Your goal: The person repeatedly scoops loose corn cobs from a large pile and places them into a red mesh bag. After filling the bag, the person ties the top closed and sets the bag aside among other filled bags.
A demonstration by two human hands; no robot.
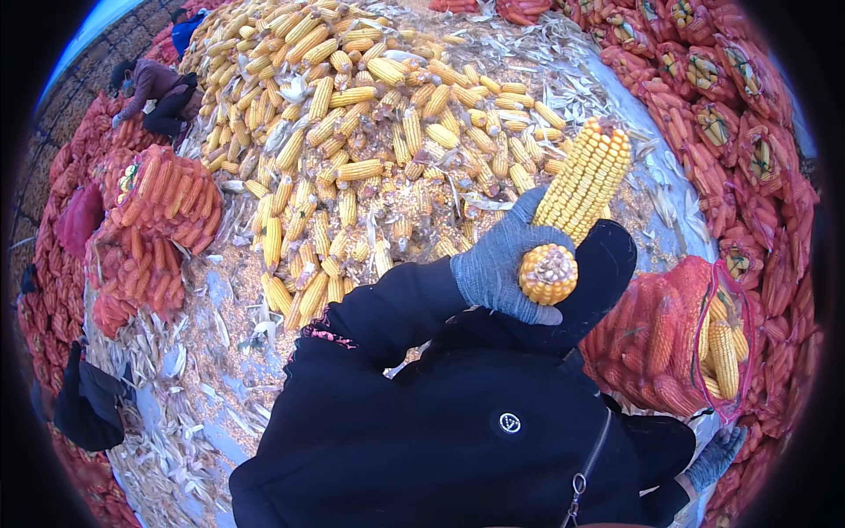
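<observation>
My left hand [500,260], in a grey knit glove, is closed around ears of corn in front of me. One big yellow ear of corn [584,180] points up and away from the grip. A second ear [547,275] shows its pale butt end beside my thumb. Low at the right, my right hand [717,459], also gloved in grey, reaches down below a red mesh sack [651,339]; its fingers look stretched out, and I see nothing held in them. The sack lies on its side with its mouth facing right, and corn ears [723,352] show inside the opening.
A large heap of husked corn [352,123] rises ahead, with loose kernels and dry husks [185,422] around it. Filled red mesh sacks [704,132] line the right; more sacks [167,202] stand left. Another person [154,97] bends at the far left.
</observation>
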